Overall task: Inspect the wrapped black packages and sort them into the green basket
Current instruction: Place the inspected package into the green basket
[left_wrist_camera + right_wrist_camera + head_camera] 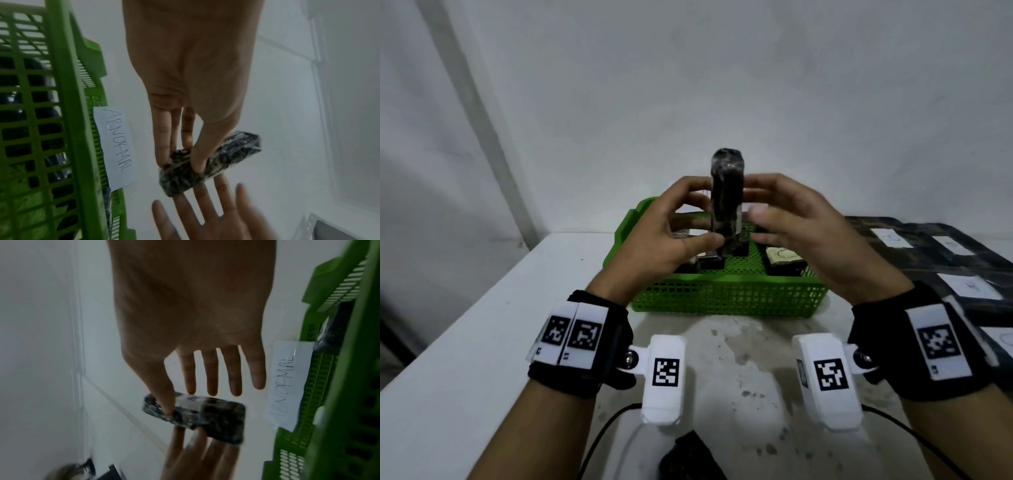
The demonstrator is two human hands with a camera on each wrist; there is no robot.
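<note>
Left hand [654,240] pinches the upright black package [726,202], long axis vertical; right hand [815,236] fingers spread.

A slim black package wrapped in glossy clear film [726,202] stands upright, held above the green perforated plastic basket [726,294], where more black wrapped packages [784,262] lie.

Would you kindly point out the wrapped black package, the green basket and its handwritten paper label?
wrapped black package [726,202], head view, upper middle.
green basket [726,299], head view, near wall.
handwritten paper label [118,146], left wrist view, centre.
</note>
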